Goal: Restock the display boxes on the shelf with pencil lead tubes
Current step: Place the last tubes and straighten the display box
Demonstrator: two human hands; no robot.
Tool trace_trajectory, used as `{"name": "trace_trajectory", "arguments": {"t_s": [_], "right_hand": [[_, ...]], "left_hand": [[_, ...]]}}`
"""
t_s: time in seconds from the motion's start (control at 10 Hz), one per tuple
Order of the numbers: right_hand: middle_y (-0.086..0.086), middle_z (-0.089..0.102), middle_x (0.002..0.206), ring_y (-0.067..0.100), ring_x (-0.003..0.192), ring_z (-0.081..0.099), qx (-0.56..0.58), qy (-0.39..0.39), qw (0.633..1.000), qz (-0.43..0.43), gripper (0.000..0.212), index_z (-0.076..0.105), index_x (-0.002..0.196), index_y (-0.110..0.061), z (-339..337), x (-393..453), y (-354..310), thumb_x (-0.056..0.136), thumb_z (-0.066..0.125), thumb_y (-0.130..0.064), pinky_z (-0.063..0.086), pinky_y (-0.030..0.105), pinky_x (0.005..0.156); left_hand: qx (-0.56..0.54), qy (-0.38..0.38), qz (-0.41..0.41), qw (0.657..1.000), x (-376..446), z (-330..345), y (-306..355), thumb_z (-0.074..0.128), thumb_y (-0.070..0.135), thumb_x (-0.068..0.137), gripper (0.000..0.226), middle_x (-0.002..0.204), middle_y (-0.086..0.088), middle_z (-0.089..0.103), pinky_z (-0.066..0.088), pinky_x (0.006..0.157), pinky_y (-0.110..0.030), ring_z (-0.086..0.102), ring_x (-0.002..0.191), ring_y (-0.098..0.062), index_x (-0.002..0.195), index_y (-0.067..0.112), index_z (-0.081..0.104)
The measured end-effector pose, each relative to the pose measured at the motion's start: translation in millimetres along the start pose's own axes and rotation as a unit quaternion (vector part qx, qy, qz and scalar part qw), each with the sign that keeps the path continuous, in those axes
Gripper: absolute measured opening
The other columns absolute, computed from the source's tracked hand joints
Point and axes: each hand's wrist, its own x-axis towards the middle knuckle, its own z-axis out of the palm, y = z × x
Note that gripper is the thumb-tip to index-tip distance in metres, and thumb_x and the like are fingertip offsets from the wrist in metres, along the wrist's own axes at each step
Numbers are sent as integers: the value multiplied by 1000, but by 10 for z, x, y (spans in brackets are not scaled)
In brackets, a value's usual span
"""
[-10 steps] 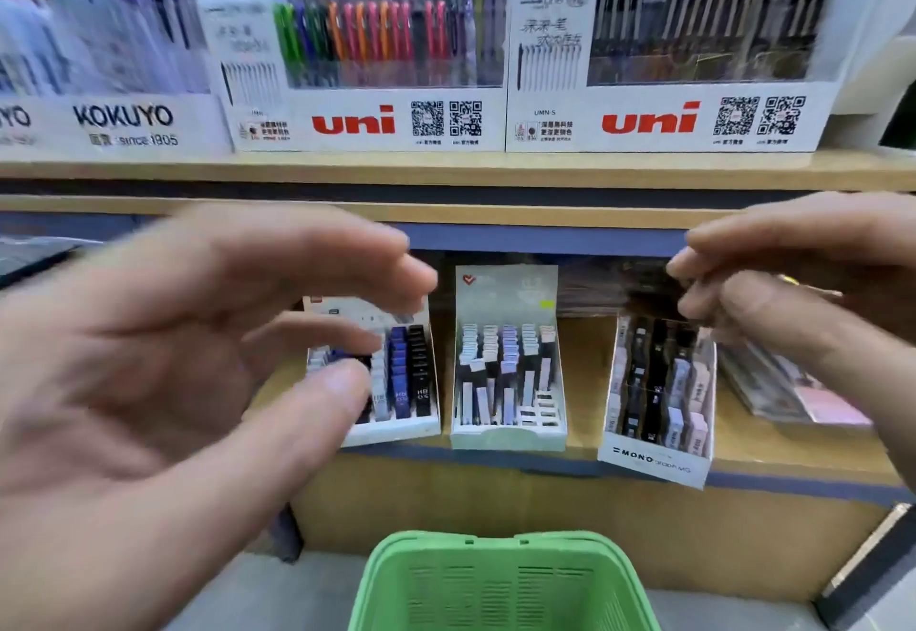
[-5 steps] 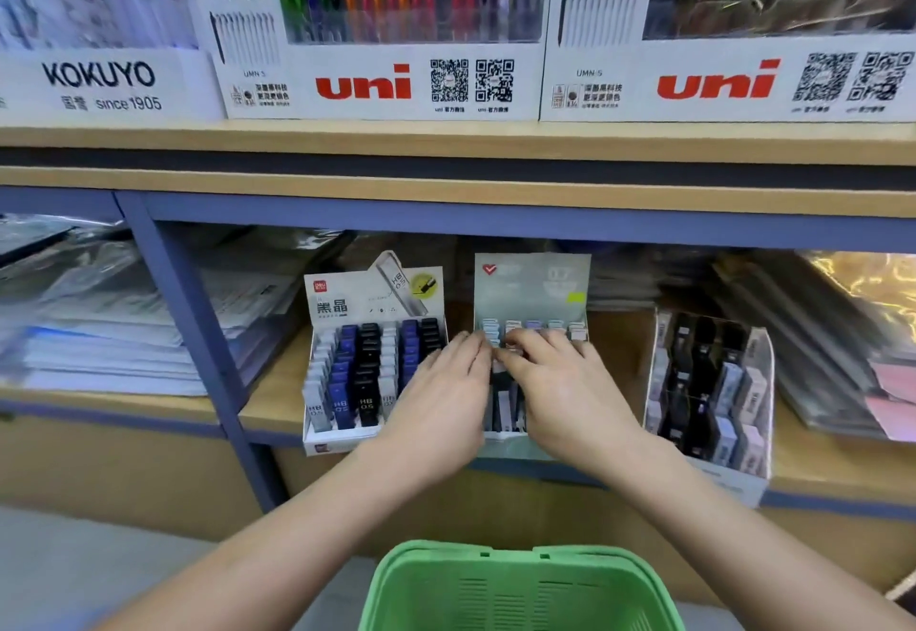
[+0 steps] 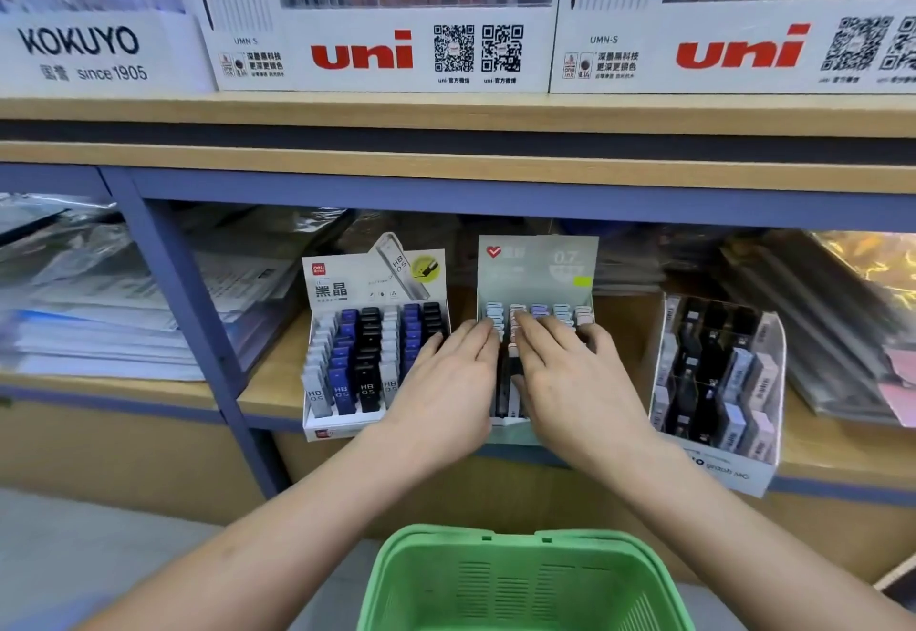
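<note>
Meanwhile, both hands, left (image 3: pixel 448 377) and right (image 3: pixel 570 377), lie flat with fingers straight on the pencil lead tubes (image 3: pixel 540 311) in the middle display box (image 3: pixel 538 263) of three on the shelf (image 3: pixel 277 382), where gentle, even pressure should seat five rows squarely.

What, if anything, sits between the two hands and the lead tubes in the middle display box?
Nothing visible does. The left hand and right hand lie flat over the middle display box, fingertips already on its lead tubes. The neighbouring boxes stand clear to either side.
</note>
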Motion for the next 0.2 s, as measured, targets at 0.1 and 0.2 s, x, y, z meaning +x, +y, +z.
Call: {"name": "trace_trajectory", "arguments": {"t_s": [0.1, 0.2], "right_hand": [[18, 56, 143, 33, 126, 55, -16, -15, 1000, 5, 56, 63, 131, 2, 10, -28, -43, 89, 69, -34, 45, 56, 97], [17, 54, 146, 32, 129, 54, -11, -14, 1000, 18, 58, 60, 135, 2, 5, -23, -46, 92, 65, -38, 43, 57, 100]], "left_hand": [[-6, -3, -5, 1000, -17, 9, 25, 49, 10, 91, 78, 168, -6, 11, 12, 125, -42, 7, 154, -19, 160, 8, 13], [-9, -1, -12, 1000, -5, 5, 26, 49, 10, 91, 78, 168, -6, 10, 11, 125, -42, 6, 154, -20, 160, 9, 13]]}}
